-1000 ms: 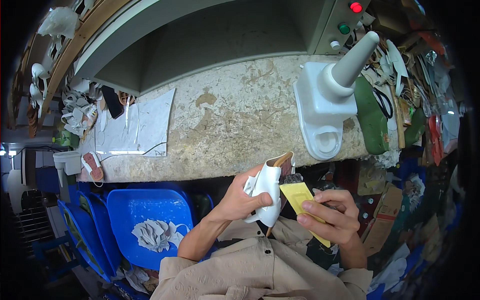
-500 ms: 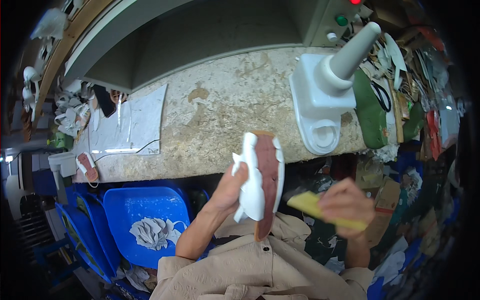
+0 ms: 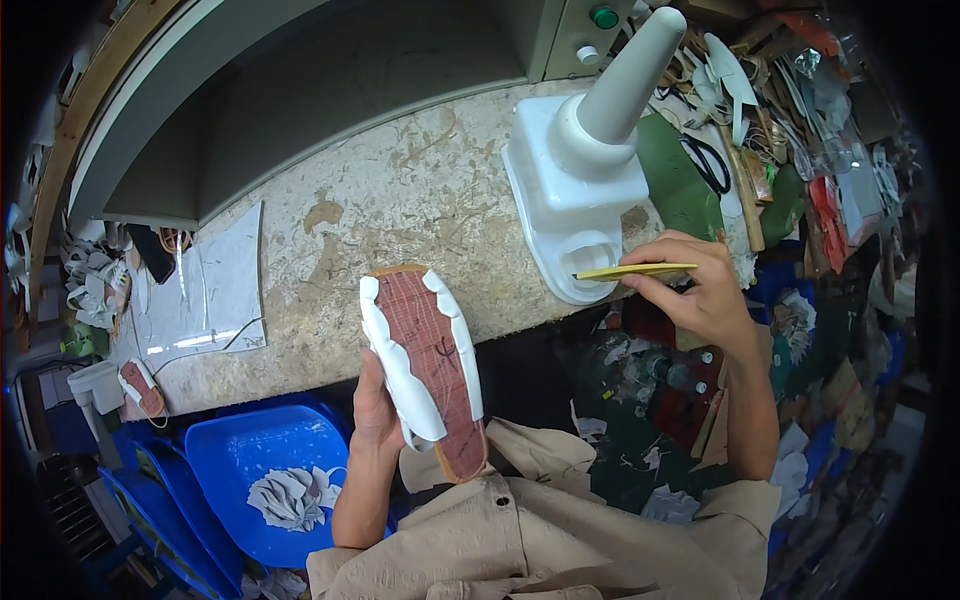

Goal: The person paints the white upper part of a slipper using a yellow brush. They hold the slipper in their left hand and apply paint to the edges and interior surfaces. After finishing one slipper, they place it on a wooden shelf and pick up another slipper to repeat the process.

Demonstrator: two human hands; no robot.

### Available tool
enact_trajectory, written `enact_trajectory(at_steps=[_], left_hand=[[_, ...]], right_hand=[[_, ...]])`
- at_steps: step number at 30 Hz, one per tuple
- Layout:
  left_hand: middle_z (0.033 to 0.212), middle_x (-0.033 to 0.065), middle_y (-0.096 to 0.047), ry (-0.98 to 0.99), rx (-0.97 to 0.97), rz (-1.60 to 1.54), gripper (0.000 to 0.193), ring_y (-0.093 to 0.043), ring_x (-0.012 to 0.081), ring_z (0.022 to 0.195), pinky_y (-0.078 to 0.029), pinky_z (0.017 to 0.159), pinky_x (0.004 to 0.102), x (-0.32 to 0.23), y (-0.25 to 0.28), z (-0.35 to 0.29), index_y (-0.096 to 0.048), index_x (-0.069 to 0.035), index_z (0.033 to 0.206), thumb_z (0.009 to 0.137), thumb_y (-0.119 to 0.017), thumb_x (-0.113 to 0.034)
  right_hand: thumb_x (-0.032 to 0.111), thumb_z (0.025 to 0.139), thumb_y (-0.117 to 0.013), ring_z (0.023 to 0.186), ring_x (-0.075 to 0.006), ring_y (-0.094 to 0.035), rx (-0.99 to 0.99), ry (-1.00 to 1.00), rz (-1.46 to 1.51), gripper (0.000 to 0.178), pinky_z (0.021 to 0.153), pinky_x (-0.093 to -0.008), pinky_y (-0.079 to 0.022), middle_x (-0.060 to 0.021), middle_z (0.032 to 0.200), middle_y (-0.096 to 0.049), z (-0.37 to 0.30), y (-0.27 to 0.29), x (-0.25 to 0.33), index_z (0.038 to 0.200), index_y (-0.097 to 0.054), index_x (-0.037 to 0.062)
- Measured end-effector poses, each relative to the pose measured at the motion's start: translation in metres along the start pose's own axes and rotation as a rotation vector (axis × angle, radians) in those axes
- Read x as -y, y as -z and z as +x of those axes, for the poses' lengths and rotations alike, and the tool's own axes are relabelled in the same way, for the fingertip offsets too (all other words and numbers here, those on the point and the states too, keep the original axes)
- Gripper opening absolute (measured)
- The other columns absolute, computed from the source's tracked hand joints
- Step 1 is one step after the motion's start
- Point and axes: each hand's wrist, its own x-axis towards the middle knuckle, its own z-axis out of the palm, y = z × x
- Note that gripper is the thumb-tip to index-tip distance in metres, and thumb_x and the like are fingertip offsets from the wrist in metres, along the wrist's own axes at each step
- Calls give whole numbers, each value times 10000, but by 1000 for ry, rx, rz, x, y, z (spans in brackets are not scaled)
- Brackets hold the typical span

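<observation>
My left hand [image 3: 375,412] is closed round the left edge of a sandal [image 3: 432,345], tilted above my lap. Its reddish-brown underside faces up, with scalloped white upper material folded over both edges. Between the thumb and fingers of my right hand [image 3: 708,290] is a flat yellow brush [image 3: 655,270]. The brush's dark tip is over the small round cup at the front of a white plastic glue pot [image 3: 578,150]. Whether the tip touches the cup's contents cannot be made out.
The glue pot stands on a stained workbench [image 3: 400,210] below a grey hooded cabinet [image 3: 370,100]. Another small sandal [image 3: 142,388] lies at the bench's left end. A blue chair [image 3: 230,450] holds crumpled white pieces [image 3: 292,498]. Scraps and a green sheet [image 3: 680,180] crowd the right.
The brush has moved from beside the sandal up to the glue pot's cup. The sandal has shifted left in view and turned its underside more toward me. The whole view has swung to the right.
</observation>
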Motion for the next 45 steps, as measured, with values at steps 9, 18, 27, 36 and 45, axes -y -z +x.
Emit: enact_trajectory(at_steps=[9, 18, 27, 36, 45], left_hand=[[1076, 26, -611, 22, -38, 126, 620, -617, 173, 993, -525, 883, 365, 5, 4, 2, -445, -104, 1349, 909, -640, -495], [1120, 62, -563, -73, 106, 516, 967, -576, 162, 992, -488, 861, 325, 8, -36, -6, -304, -46, 1470, 745, -823, -418], [1186, 125, -567, -276, 309, 578, 831, -574, 191, 1055, -478, 901, 349, 4, -63, -8, -292, -27, 1472, 828, -780, -219], [1238, 108, -555, -211, 254, 662, 842, -552, 173, 1121, -441, 976, 336, 4, -60, -13, -297, -30, 1476, 828, -783, -257], [1259, 91, -505, -145, 180, 593, 854, -499, 164, 1148, -415, 989, 336, 7, -68, -15, -283, -6, 1467, 872, -700, -454]], right_hand=[[55, 873, -703, 793, -168, -680, 52, -406, 477, 185, 736, -283, -540, -102, 943, -718, 7, -8, -23, 1033, -689, -37], [-1, 875, -663, 873, -109, -639, -214, -309, 861, 269, 767, -220, -505, -96, 1002, -661, -7, -42, 36, 1129, -598, -56], [-32, 872, -677, 835, -88, -623, -396, -85, 812, 248, 731, -215, -499, -100, 967, -662, -18, -84, 77, 1105, -598, -59], [-66, 821, -712, 735, -252, -677, -447, 250, 602, 238, 657, -328, -538, -180, 830, -698, -22, -97, 65, 1032, -602, -45], [-31, 805, -745, 707, -264, -687, -443, 312, 514, 252, 605, -336, -524, -156, 824, -706, -36, -104, 67, 1019, -616, 1]])
